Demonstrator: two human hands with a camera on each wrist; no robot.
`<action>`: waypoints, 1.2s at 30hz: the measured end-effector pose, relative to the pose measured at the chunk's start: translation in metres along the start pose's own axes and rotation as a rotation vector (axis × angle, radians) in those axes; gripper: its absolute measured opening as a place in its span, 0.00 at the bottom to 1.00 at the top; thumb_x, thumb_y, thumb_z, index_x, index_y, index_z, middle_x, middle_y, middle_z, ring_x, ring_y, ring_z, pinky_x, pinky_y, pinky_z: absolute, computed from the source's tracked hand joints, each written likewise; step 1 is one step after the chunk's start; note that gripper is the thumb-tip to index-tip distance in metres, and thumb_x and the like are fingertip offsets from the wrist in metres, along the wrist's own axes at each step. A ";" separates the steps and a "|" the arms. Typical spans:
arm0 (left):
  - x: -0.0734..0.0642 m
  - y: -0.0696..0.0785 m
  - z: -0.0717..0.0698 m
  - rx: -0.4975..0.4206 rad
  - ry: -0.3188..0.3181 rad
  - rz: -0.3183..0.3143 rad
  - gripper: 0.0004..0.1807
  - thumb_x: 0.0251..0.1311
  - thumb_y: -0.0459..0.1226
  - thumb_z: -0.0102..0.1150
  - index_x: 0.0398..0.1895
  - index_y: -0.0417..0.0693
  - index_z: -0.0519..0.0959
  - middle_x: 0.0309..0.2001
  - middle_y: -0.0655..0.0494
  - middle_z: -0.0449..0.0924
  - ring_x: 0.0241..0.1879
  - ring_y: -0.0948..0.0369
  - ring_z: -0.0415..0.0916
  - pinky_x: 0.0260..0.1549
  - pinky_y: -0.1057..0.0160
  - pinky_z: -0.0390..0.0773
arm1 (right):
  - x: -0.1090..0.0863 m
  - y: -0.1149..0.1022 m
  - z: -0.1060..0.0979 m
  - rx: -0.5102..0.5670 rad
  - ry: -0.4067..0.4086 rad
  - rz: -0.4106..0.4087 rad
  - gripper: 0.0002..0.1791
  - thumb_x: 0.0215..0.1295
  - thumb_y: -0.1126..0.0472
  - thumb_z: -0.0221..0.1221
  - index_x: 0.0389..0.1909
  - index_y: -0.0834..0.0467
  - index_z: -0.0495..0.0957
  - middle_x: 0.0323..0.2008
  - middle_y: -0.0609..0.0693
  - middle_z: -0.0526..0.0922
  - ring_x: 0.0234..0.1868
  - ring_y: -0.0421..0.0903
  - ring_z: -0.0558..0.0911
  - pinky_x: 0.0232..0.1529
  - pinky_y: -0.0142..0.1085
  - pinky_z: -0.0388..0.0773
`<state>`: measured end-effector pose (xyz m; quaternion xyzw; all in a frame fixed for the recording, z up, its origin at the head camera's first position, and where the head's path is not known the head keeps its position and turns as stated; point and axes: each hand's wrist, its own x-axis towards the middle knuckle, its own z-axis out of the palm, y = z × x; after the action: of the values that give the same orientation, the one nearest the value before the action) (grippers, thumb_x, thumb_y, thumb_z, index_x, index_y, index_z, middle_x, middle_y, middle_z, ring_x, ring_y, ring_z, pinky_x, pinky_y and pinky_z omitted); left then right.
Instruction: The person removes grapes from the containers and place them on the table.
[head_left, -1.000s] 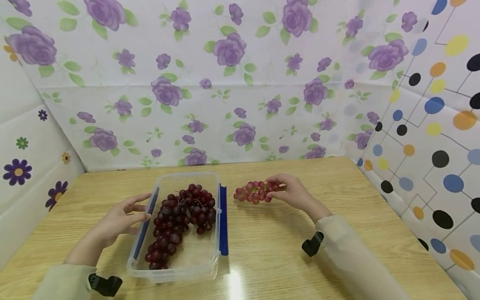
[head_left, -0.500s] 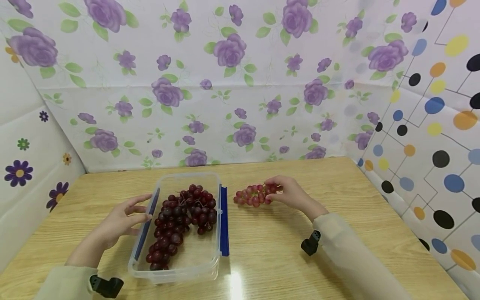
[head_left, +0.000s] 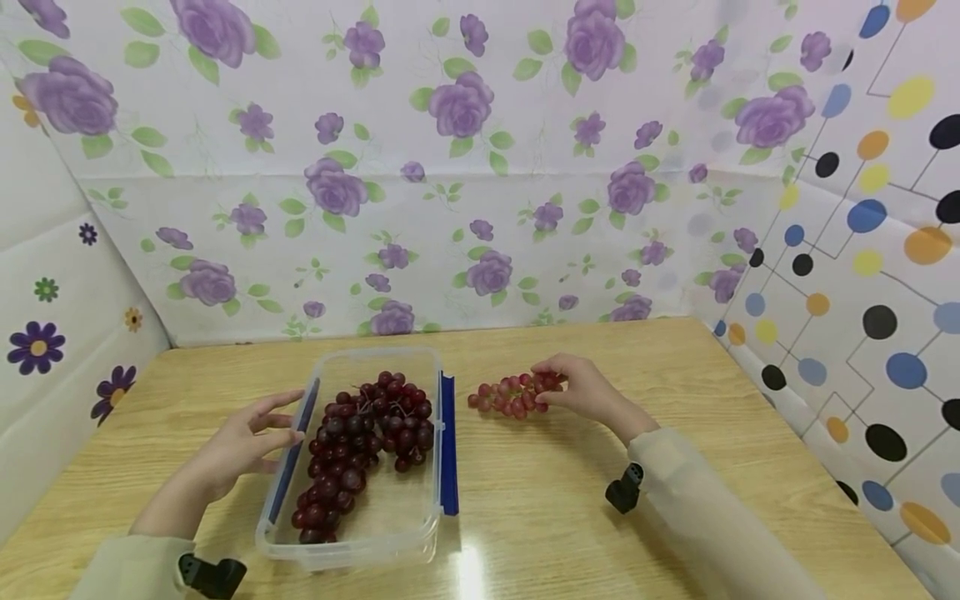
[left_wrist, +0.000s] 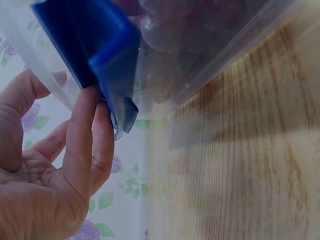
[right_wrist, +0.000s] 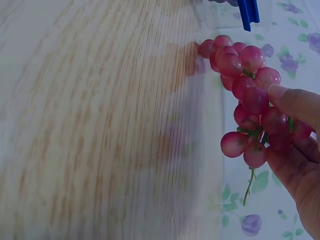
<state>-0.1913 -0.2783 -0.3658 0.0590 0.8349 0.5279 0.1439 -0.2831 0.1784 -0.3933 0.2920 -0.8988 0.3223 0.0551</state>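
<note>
My right hand (head_left: 588,390) pinches a small bunch of pink-red grapes (head_left: 510,397) by its right end, between thumb and fingers. In the right wrist view the grapes (right_wrist: 256,101) look glossy, with a thin green stem trailing at one end. My left hand (head_left: 238,442) is at the left side of a clear plastic container (head_left: 382,546), fingers loosely bent. Its fingertips reach the blue latch (left_wrist: 115,65) on that side in the left wrist view. Inside the container lie dark red grapes (head_left: 345,446), some along the left side and some at the back right.
A second blue latch (head_left: 448,446) hangs folded out on the container's right side, facing the pink-red bunch. The wooden table (head_left: 555,517) meets a flowered wall covering (head_left: 420,242) at the back. A dotted covering (head_left: 862,283) stands on the right.
The pink-red grapes and right hand have dipped slightly, and the bunch has turned a little in the fingers. The left hand and the container hold their places.
</note>
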 end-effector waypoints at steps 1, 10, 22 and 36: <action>0.000 0.000 0.000 -0.001 0.000 0.000 0.38 0.64 0.41 0.51 0.72 0.44 0.46 0.61 0.30 0.58 0.50 0.60 0.72 0.39 0.53 0.78 | -0.001 0.001 0.000 -0.004 0.001 0.003 0.19 0.52 0.65 0.65 0.47 0.65 0.78 0.41 0.55 0.81 0.39 0.46 0.79 0.43 0.40 0.78; 0.000 -0.001 0.000 -0.008 0.001 0.013 0.37 0.64 0.40 0.51 0.71 0.43 0.46 0.61 0.29 0.57 0.51 0.57 0.72 0.39 0.52 0.78 | -0.004 0.005 -0.003 -0.045 0.022 -0.030 0.19 0.51 0.66 0.66 0.46 0.65 0.78 0.40 0.56 0.82 0.38 0.47 0.80 0.40 0.39 0.78; -0.001 0.000 0.001 -0.010 0.000 0.002 0.37 0.64 0.40 0.51 0.72 0.44 0.46 0.62 0.30 0.56 0.52 0.54 0.71 0.40 0.51 0.78 | -0.007 0.014 0.001 -0.039 -0.016 0.037 0.20 0.52 0.65 0.65 0.48 0.62 0.78 0.42 0.54 0.80 0.41 0.47 0.79 0.44 0.40 0.78; 0.000 -0.003 0.001 -0.010 -0.004 0.002 0.37 0.64 0.40 0.51 0.72 0.45 0.45 0.63 0.28 0.53 0.55 0.48 0.68 0.41 0.48 0.77 | -0.008 0.016 0.004 -0.042 -0.025 0.088 0.21 0.53 0.66 0.64 0.50 0.63 0.76 0.45 0.57 0.79 0.43 0.50 0.79 0.43 0.42 0.77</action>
<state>-0.1904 -0.2782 -0.3687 0.0605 0.8319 0.5321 0.1453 -0.2855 0.1901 -0.4074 0.2550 -0.9180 0.3015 0.0356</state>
